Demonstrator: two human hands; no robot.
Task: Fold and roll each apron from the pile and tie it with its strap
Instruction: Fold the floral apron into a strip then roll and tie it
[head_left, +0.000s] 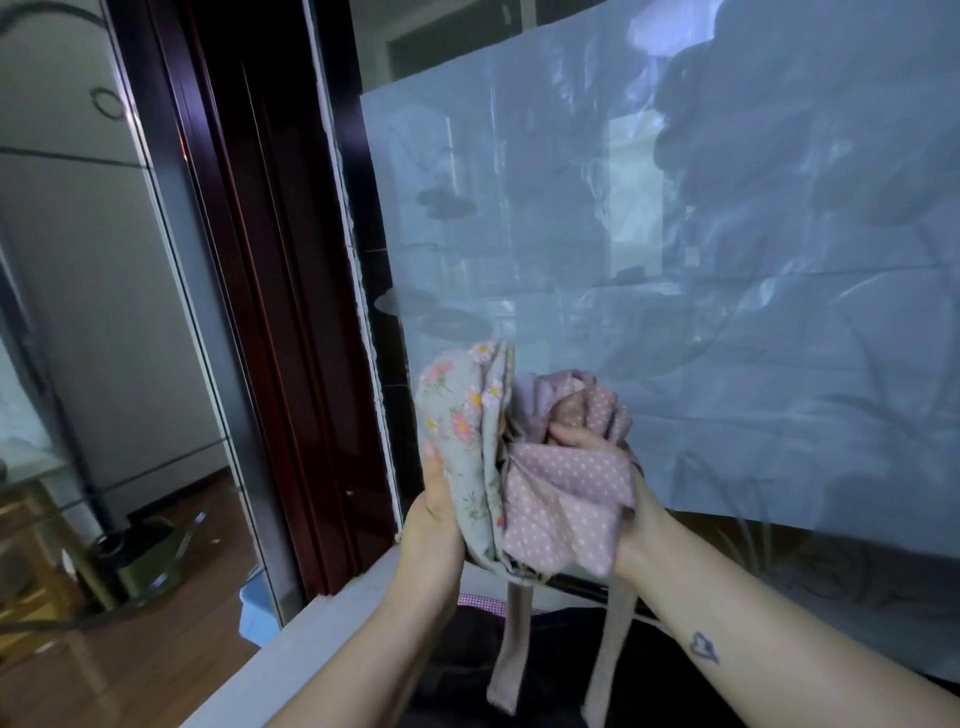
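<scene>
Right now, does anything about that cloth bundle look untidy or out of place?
Yes. The apron bundle, gripped between the left hand and right hand, is bunched unevenly rather than rolled neatly, and its two straps dangle loose below, not yet tied round it.

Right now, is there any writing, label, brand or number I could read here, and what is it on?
None: no words or numbers can be read in this view.
Floral cloth: flower print only, no label showing.
Dotted cloth: white dots only.
Straps: plain.
Tattoo on the right forearm: a small outline shape, not letters.
Window film: blurred reflections, no writing.
</scene>
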